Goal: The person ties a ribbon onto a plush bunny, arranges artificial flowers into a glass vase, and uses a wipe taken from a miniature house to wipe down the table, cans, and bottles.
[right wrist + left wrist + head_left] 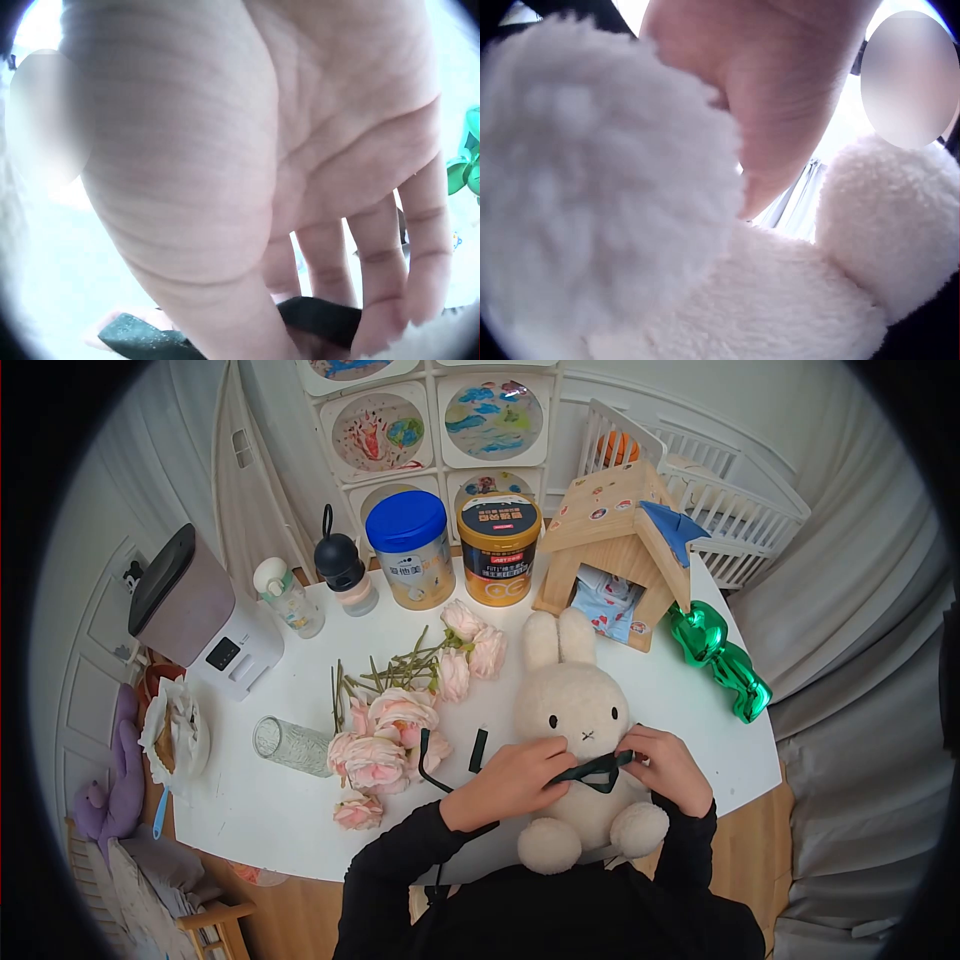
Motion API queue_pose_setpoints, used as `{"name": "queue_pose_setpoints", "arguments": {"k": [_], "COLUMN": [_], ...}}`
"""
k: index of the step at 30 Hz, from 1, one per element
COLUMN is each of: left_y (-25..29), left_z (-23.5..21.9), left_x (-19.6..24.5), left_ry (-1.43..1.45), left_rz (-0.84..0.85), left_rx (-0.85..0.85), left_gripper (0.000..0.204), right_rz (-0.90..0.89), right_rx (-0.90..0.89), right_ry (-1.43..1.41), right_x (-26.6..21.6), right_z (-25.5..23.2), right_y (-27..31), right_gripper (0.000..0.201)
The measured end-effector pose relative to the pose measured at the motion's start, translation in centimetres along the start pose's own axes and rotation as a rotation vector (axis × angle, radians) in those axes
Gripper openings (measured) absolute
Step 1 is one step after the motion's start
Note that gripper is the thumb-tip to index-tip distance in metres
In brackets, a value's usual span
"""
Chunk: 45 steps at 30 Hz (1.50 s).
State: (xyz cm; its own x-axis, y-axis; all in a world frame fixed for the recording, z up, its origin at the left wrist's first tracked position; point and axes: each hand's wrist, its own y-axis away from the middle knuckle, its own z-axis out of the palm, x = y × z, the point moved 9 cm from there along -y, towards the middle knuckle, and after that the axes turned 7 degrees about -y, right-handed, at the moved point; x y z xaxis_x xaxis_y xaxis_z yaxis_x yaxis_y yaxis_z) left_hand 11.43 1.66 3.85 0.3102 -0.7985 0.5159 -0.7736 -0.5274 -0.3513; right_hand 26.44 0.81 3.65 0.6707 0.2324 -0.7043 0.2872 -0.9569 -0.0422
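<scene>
A white plush rabbit sits upright, facing the camera, with a dark green ribbon across its neck. My left hand pinches the ribbon on the left side, below the chin. On the other side my right hand pinches it between thumb and fingers. The right wrist view shows the ribbon passing between the thumb and fingers of the right hand. In the left wrist view the left hand is above the plush, its fingertips hidden.
Pink roses, a ribbed glass vase and pieces of dark ribbon lie left of the rabbit. Behind stand two cans, bottles and a wooden house. A green balloon lies at right; a feeder stands left.
</scene>
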Motion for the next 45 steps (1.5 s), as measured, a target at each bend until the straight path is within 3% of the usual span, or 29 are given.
{"name": "queue_pose_setpoints", "arguments": {"k": [4,7,9,11,13,17,19,21,23,27,29,31,36,39,44,45], "left_y": [0.1,0.0,-0.1,-0.1,-0.1,0.2,0.4,0.5,0.8,0.9,0.8,0.7,0.5,0.5,0.5,0.5], "left_z": [-0.2,-0.4,-0.6,-0.5,-0.3,-0.9,-1.1,-1.1,-0.8,-1.1,-1.3,-1.6,-0.8,-0.5,-0.6,-0.9], "left_x": [-0.5,-0.6,-0.5,-0.2,0.0,0.8,0.9,1.1,1.0,1.5,1.7,1.6,0.5,0.5,0.6,0.6], "left_ry": [-0.015,-0.011,-0.036,-0.037,-0.036,-0.12,-0.149,-0.182,-0.22,-0.247,-0.226,-0.204,-0.148,-0.147,-0.144,-0.139], "left_rz": [0.0,0.001,0.005,0.019,0.034,0.104,0.11,0.139,0.147,0.171,0.163,0.156,0.089,0.101,0.109,0.121], "left_rx": [0.034,0.035,0.056,0.051,0.043,0.194,0.242,0.272,0.277,0.325,0.353,0.382,0.269,0.267,0.239,0.254], "left_gripper": [0.022,0.022,0.021,0.022,0.023,0.023,0.022,0.022,0.024,0.027,0.029,0.03,0.032,0.032,0.031,0.031], "right_rz": [-0.087,-0.054,0.033,0.008,-0.245,-0.348,-0.417,-0.515,-0.572,-0.353,-0.289,-0.391,-0.358,-0.498,-0.504,-0.415], "right_rx": [0.042,0.063,0.03,0.011,-0.007,-0.018,0.156,0.212,0.407,0.473,0.376,0.326,0.183,-0.041,-0.07,-0.088], "right_ry": [-0.032,-0.074,-0.202,-0.277,-0.3,-0.528,-0.629,-0.549,-0.104,0.02,0.03,0.091,-0.017,-0.098,-0.197,-0.213], "right_x": [-0.2,-0.8,-1.1,-2.2,-5.3,-6.0,-5.6,-6.4,-7.9,-4.3,-3.3,-4.9,-5.9,-6.9,-5.6,-5.2], "right_z": [-1.1,-2.6,-3.1,-3.2,-3.2,-2.1,-2.9,-3.2,-3.9,-3.4,-2.8,-2.5,-1.9,0.1,0.9,1.0], "right_y": [0.2,0.2,0.1,-0.4,-0.8,-2.4,-3.1,-3.6,-3.2,-4.6,-5.1,-4.0,-2.0,-2.0,-3.0,-3.3], "right_gripper": [0.02,0.026,0.024,0.019,0.015,0.012,0.009,0.013,0.019,0.025,0.03,0.037,0.05,0.052,0.036,0.031]}}
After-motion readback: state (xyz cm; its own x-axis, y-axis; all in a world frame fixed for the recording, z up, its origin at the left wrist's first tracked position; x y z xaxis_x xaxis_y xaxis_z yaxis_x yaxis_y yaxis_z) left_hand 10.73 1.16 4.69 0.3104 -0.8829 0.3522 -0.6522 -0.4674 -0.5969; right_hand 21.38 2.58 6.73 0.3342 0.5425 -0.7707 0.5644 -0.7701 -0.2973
